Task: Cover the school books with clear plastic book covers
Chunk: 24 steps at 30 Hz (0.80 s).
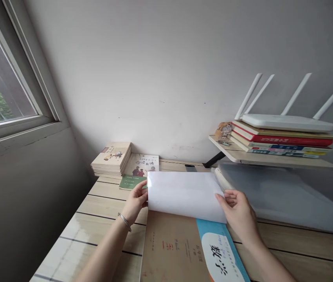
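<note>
Both my hands hold up a white sheet (185, 197), which looks like paper or translucent film. My left hand (137, 201) pinches its left edge, with a silver bangle (124, 221) on that wrist. My right hand (236, 211) grips the right edge. The sheet's lower edge lies over the top of a tan and blue maths workbook (180, 250), hiding the upper part of its cover. The workbook rests on a pale wooden desk (107, 199).
Stacked books (111, 159) and a green-and-white book (138, 170) stand at the desk's back edge. To the right, a wall shelf (272, 158) carries several books and a white four-antenna router (286, 122). A translucent plastic sheet (266, 196) lies beneath it. A window (4, 74) is at left.
</note>
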Motion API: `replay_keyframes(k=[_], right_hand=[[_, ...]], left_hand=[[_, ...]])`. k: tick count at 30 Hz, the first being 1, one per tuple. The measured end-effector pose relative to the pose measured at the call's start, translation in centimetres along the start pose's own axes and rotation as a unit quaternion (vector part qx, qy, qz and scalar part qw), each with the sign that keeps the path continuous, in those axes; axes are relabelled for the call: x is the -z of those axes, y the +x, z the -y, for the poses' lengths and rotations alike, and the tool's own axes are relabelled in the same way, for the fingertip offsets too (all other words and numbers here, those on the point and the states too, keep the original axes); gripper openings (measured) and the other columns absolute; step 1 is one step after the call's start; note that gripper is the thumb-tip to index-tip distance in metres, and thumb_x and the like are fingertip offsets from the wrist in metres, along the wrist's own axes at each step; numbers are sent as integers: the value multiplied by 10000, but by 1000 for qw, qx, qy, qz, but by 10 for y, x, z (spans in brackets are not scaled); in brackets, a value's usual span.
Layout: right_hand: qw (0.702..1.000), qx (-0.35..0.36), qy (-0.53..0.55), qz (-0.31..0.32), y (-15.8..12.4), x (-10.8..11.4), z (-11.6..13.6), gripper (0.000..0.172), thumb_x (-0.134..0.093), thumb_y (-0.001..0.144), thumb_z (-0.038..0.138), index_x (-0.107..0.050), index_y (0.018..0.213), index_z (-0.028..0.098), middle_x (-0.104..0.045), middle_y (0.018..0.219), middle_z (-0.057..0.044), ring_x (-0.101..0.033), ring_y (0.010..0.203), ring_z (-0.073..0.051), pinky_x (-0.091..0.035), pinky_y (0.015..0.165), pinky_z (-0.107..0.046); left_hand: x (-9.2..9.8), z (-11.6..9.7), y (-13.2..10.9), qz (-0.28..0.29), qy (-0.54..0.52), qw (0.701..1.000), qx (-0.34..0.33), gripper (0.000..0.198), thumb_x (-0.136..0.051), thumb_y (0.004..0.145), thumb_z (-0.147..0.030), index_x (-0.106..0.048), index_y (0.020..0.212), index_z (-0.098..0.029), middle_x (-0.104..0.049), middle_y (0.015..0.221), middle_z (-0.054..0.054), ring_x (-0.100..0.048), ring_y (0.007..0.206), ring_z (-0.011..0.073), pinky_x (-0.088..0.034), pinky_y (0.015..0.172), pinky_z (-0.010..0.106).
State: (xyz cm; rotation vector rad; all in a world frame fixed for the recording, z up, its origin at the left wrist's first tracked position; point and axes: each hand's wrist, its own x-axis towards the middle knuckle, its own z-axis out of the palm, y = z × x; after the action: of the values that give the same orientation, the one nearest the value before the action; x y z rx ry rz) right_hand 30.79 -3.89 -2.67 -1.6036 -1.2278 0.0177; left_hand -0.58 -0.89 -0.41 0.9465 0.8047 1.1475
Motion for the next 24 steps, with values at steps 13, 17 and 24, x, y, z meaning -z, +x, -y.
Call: replay_keyframes(k=[13, 17, 24], right_hand=[[828, 495, -237, 117, -59, -21, 120, 370, -427, 848, 50, -553, 1161, 201, -560, 923, -88, -528, 753, -171, -422, 676, -300], [780, 540, -256, 186, -77, -44, 151, 346, -494, 833, 88, -533, 1153, 215, -543, 735, -37, -512, 656, -170, -381, 595, -308], [763, 495, -323, 263, -83, -69, 175, 141, -517, 791, 71, -583, 895, 139, -595, 742, -87, -550, 674, -190, -355, 581, -316]], left_hand=[[6, 2, 3, 34, -44, 998, 14, 738, -803, 601, -276, -489, 1259, -157, -656, 786, 25, -551, 604, 97, -427, 563, 221], [10, 1, 2, 73, -36, 996, 22, 790, -801, 595, -221, -458, 1305, -171, -642, 734, 13, -528, 568, 88, -399, 545, 206], [11, -1, 3, 123, -5, 992, 9, 753, -752, 673, -251, -435, 1354, -191, -534, 582, -46, -420, 505, 57, -317, 505, 184]])
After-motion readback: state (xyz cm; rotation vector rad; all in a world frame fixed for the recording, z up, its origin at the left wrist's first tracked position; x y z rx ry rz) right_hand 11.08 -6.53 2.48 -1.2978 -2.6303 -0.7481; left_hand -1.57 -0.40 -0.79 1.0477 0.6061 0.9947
